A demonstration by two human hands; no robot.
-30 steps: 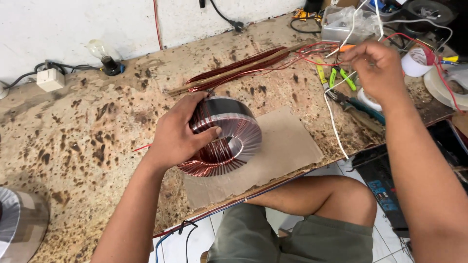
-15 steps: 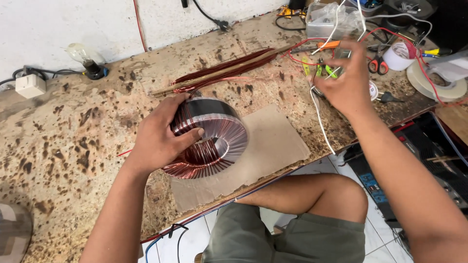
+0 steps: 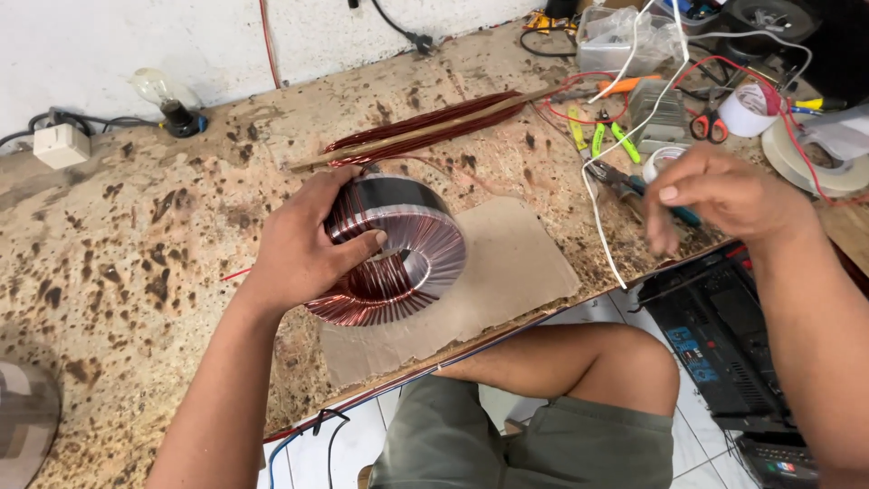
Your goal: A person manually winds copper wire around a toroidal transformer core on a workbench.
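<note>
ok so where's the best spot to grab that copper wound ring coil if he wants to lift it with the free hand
Probably the bare right rim of the toroidal coil, coming from the right. It stands tilted on the cardboard sheet with the left hand covering its left side, thumb in the centre hole. The right hand could hook fingers through that hole, which likely grips better than the smooth windings.

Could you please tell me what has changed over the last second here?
The right hand drew back from the tools at the bench's far side toward the near edge, fingers blurred. The left hand still grips the copper-wound toroidal coil, tilted on the cardboard sheet.
</note>
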